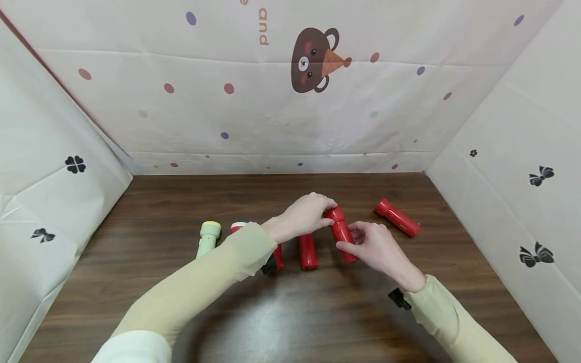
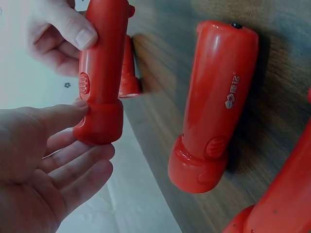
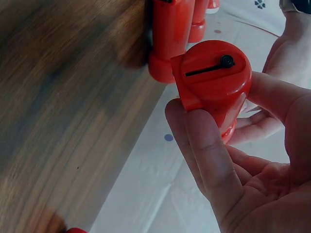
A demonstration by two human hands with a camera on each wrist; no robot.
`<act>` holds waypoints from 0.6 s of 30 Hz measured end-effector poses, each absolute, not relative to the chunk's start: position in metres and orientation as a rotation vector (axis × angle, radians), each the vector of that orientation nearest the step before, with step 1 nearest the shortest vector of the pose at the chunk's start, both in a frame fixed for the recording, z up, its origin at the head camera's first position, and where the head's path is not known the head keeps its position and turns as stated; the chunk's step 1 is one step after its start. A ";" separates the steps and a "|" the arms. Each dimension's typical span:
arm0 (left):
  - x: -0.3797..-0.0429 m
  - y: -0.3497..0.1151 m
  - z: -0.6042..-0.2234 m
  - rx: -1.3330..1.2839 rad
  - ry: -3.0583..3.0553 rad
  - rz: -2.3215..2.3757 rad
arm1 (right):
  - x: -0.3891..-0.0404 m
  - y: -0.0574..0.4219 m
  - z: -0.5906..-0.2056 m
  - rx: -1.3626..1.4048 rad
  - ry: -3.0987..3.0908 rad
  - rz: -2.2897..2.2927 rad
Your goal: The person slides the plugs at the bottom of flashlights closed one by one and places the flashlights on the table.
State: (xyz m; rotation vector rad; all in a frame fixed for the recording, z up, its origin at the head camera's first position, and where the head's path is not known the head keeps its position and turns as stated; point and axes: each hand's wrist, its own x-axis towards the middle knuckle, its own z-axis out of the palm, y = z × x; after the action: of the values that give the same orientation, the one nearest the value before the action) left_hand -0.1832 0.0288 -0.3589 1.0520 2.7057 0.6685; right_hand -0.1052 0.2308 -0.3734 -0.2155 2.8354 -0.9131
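Both hands hold a red flashlight (image 1: 341, 233) above the table, tilted, with a ribbed switch on its side. My left hand (image 1: 305, 214) pinches its wider head end between thumb and fingers. At the tail end, my right hand (image 1: 374, 244) grips the body; the right wrist view shows a black strip and knob on the tail cap (image 3: 209, 70). Directly left lies another red flashlight (image 1: 307, 252), partly behind my left hand; its logo shows in the left wrist view. A red flashlight with a white rim (image 1: 238, 226) is mostly covered by my left forearm.
A pale green flashlight (image 1: 209, 237) lies at the left, partly behind the left sleeve. One more red flashlight (image 1: 397, 218) lies right of my right hand. The brown wooden table (image 1: 290, 317) is bounded by patterned white sheets (image 1: 272, 116) at the back and sides.
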 end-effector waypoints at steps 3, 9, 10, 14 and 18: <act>-0.188 0.032 -0.363 1.051 2.698 0.641 | -0.108 0.230 -0.375 -0.209 2.831 -0.883; -0.193 0.036 -0.368 1.003 2.645 0.657 | -0.111 0.228 -0.378 -0.180 2.827 -0.820; -0.193 0.036 -0.368 0.995 2.636 0.664 | -0.111 0.228 -0.379 -0.179 2.830 -0.812; -0.195 0.038 -0.369 0.987 2.621 0.664 | -0.111 0.226 -0.382 -0.186 2.854 -0.784; -0.196 0.040 -0.373 1.012 2.619 0.639 | -0.110 0.225 -0.385 -0.189 2.881 -0.760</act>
State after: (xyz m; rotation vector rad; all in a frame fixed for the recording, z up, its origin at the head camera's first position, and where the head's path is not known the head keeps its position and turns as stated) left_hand -0.1963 0.0402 -0.3729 1.0116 2.6190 0.6390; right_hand -0.1101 0.2246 -0.3854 -0.1893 2.8806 -0.7601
